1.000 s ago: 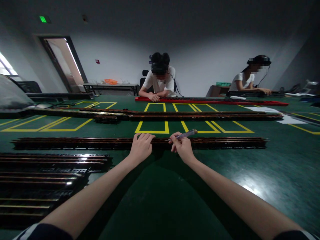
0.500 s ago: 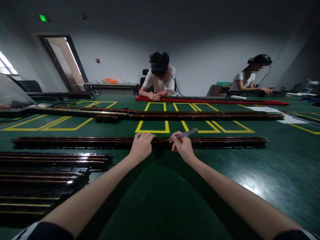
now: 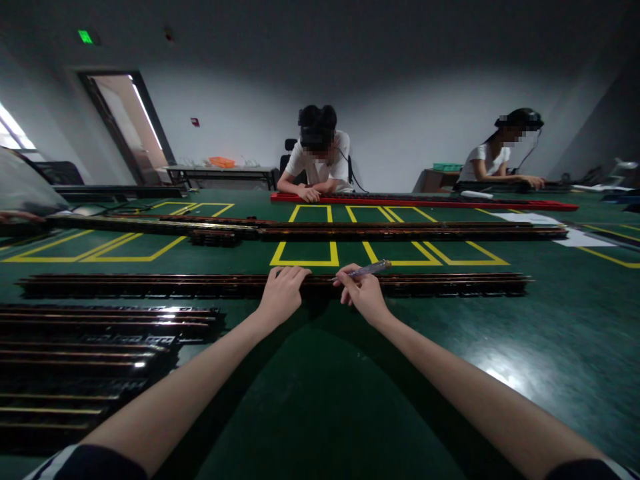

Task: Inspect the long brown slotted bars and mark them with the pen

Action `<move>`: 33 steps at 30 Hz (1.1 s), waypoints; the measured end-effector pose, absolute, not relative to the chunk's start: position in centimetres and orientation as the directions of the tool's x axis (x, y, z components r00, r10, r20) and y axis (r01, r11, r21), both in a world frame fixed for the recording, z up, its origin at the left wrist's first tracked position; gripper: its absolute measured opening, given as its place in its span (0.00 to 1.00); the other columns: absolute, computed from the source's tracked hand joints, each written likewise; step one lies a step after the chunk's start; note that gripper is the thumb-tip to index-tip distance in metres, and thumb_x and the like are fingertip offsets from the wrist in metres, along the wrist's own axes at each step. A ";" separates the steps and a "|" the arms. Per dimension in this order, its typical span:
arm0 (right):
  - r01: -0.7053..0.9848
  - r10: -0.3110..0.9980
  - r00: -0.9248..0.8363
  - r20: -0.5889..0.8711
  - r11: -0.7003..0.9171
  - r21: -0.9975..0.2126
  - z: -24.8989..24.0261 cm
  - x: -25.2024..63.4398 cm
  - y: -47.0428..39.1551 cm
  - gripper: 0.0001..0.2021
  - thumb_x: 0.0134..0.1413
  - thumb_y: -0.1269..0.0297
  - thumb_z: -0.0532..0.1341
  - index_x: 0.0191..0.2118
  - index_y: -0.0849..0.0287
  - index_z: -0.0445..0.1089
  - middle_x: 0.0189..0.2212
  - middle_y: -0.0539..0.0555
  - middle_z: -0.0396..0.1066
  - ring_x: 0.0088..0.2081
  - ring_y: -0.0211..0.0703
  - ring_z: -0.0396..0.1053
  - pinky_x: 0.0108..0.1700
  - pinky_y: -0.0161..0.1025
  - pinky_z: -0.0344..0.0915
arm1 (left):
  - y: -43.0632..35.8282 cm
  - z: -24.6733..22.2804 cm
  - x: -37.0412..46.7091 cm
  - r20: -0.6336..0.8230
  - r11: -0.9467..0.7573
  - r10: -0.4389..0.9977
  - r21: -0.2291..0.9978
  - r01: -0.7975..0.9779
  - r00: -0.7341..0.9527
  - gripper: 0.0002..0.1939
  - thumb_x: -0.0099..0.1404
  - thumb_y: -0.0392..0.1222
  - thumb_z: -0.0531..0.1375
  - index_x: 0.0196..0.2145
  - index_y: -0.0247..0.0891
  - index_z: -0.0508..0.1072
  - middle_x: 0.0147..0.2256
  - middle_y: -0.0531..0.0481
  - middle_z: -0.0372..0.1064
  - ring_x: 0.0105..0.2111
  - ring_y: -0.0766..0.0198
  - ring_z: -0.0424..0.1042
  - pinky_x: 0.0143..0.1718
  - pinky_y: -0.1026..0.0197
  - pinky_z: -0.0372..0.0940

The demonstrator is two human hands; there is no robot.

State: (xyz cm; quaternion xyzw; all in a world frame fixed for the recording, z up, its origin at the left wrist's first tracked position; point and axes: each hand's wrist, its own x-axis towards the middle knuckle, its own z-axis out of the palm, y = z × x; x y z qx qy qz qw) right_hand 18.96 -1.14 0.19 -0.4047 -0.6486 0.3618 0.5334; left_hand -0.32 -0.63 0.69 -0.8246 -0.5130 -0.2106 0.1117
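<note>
The left hand [image 3: 284,293] clasps the long dark rail [image 3: 150,285] near its middle; the right hand [image 3: 365,292] pinches a slim tool [image 3: 371,269], tip pointing left. The rail runs left to right beneath both (neither clearly nearer)

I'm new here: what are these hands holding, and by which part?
Right hand: a slim tool, near its tip. Left hand: at the dark bar; grip unclear.

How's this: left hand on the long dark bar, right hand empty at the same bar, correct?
Not quite: the right hand isn't empty; the head view shows it holding a slim pen-like tool. The left hand is on the long dark bar.
</note>
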 end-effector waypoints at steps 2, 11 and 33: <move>0.136 0.909 -0.076 0.410 0.417 -0.899 0.2 19.0 -1.1 0.17 0.54 0.48 0.58 0.30 0.59 0.66 0.26 0.53 0.72 0.17 0.33 0.66 0.15 0.29 0.60 | -0.6 0.7 -0.3 0.465 -0.448 0.799 0.035 0.893 0.383 0.24 0.61 0.25 0.46 0.50 0.37 0.71 0.49 0.44 0.73 0.52 0.55 0.69 0.54 0.48 0.59; 0.104 0.919 0.016 0.395 0.391 -0.914 0.4 19.2 -1.3 0.21 0.52 0.44 0.58 0.29 0.60 0.65 0.24 0.51 0.69 0.16 0.33 0.66 0.15 0.30 0.60 | -0.4 0.5 -0.4 0.477 -0.453 0.787 0.018 0.891 0.391 0.25 0.61 0.24 0.45 0.51 0.35 0.70 0.49 0.43 0.73 0.51 0.56 0.70 0.52 0.50 0.60; 0.189 0.891 -0.151 0.428 0.451 -0.872 0.4 20.0 -0.6 0.15 0.56 0.51 0.58 0.31 0.58 0.63 0.24 0.50 0.70 0.15 0.32 0.65 0.14 0.29 0.60 | -0.8 1.0 -0.3 0.421 -0.452 0.811 0.012 0.892 0.405 0.21 0.63 0.41 0.51 0.52 0.35 0.69 0.49 0.42 0.73 0.49 0.53 0.70 0.50 0.49 0.61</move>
